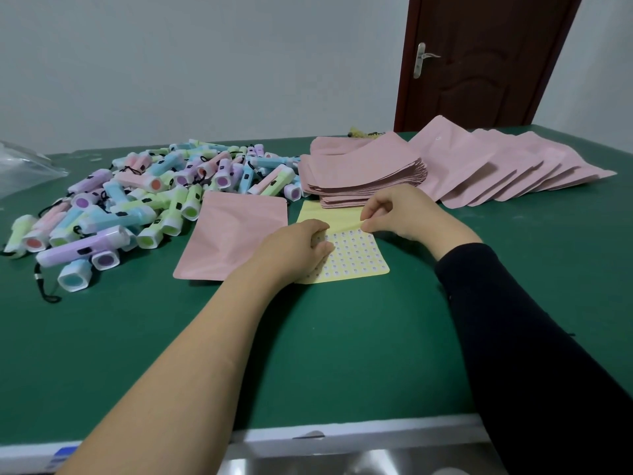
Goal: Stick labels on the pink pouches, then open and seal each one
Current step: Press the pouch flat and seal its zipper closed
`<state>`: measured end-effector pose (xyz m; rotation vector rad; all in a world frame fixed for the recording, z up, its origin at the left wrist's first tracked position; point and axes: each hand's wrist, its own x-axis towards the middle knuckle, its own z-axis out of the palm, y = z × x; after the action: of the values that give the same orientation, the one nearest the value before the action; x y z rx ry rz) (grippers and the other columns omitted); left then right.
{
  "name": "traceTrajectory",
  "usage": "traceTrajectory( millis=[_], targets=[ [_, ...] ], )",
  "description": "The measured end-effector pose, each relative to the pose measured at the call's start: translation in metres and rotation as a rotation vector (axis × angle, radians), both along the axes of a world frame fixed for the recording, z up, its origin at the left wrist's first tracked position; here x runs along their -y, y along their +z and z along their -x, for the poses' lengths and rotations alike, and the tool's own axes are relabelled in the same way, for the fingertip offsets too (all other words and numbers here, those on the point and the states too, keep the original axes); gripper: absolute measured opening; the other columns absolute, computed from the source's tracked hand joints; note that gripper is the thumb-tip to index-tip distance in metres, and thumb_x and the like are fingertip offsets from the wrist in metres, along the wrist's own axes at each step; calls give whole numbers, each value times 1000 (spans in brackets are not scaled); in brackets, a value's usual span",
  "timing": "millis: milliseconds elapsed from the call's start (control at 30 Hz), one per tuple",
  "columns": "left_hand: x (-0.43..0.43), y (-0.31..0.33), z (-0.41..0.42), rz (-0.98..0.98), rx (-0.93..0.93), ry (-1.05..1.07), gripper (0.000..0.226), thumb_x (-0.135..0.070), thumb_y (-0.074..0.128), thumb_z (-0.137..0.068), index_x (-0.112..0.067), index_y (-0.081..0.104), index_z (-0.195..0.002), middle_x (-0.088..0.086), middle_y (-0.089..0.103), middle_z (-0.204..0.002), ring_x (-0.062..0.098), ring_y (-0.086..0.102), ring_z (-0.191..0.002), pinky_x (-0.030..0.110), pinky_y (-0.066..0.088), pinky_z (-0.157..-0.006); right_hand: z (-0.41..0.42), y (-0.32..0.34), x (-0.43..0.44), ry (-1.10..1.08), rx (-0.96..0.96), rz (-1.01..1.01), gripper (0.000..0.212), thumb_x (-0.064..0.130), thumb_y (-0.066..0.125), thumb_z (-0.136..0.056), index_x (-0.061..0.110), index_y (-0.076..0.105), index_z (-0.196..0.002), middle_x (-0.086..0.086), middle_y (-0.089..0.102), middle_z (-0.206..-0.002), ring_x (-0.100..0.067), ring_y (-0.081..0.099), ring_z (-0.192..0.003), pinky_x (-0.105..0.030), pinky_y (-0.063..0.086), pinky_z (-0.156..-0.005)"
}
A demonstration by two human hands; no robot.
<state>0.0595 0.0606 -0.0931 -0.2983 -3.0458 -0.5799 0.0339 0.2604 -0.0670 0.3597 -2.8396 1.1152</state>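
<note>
A yellow label sheet (356,255) with rows of small stickers lies flat on the green table. My left hand (301,245) presses down on the sheet's left side. My right hand (400,214) pinches at the sheet's upper right edge, fingertips closed on a label or the backing; which one I cannot tell. One single pink pouch (233,238) lies flat just left of the sheet. A thick stack of pink pouches (363,176) sits right behind the sheet.
A heap of pastel flashlights (137,200) with black cords covers the left of the table. More pink pouches (507,166) are fanned out at the back right. A clear plastic bag (24,169) lies far left. A brown door (479,60) stands behind.
</note>
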Motion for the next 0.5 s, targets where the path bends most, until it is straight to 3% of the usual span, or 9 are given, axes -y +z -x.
traceTrajectory(
  millis=[200, 333, 433, 500],
  targets=[
    [0, -1, 0, 0, -13, -4, 47, -40, 48, -101, -26, 42, -145, 0, 57, -137, 23, 52, -123, 34, 41, -101, -1, 3, -2, 29, 36, 8, 14, 15, 79, -78, 21, 67, -78, 7, 62, -70, -9, 53, -60, -26, 43, -61],
    [0, -1, -1, 35, -3, -17, 49, -41, 47, -101, -25, 40, -147, 0, 54, -141, 23, 50, -126, 35, 41, -103, 0, 6, -2, 23, -12, 47, 14, 15, 77, -80, 23, 67, -76, 8, 65, -80, -9, 58, -76, -24, 45, -70],
    [0, 3, -4, -117, -41, 8, 52, -41, 52, -99, -24, 41, -147, 0, 53, -143, 21, 50, -128, 33, 39, -103, 2, 8, 0, -41, -103, 157, 8, 18, 71, -87, 24, 67, -82, 13, 64, -85, -3, 56, -78, -16, 41, -63],
    [11, 12, -3, -215, -209, 137, 47, -38, 52, -99, -24, 46, -143, 1, 55, -141, 22, 50, -128, 37, 40, -103, 3, 9, 4, -49, -108, 179, 6, 20, 66, -91, 25, 66, -88, 13, 63, -88, -3, 55, -80, -18, 40, -64]
  ],
)
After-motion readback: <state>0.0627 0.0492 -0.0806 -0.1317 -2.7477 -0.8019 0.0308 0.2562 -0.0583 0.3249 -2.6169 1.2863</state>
